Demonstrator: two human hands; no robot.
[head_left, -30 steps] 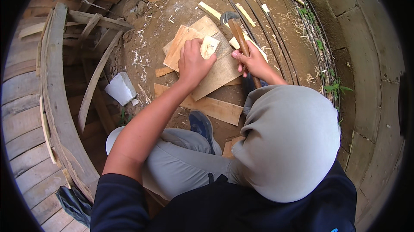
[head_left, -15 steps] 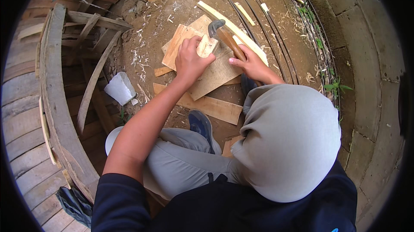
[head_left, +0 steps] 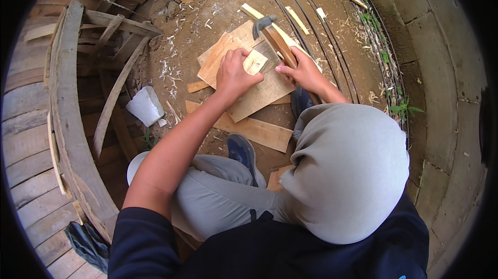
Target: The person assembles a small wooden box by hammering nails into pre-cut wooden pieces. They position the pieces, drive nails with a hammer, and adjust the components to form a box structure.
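Hammer [head_left: 272,35] with a wooden handle is raised over a stack of flat boards [head_left: 259,92] lying on the dirt ground [head_left: 207,19], its grey head uppermost. Right hand [head_left: 303,74] has its fingers wrapped around the handle. Left hand [head_left: 233,77] presses a small pale block [head_left: 256,62] (fingers curled over it) onto the boards. A white bucket [head_left: 146,106] stands nearby.

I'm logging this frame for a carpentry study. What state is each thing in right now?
hammer: raised above the boards, gripped by the right hand
small wood block: pinned flat on the plywood board by the left hand
plank: lying flat on the dirt
white container: tipped on its side
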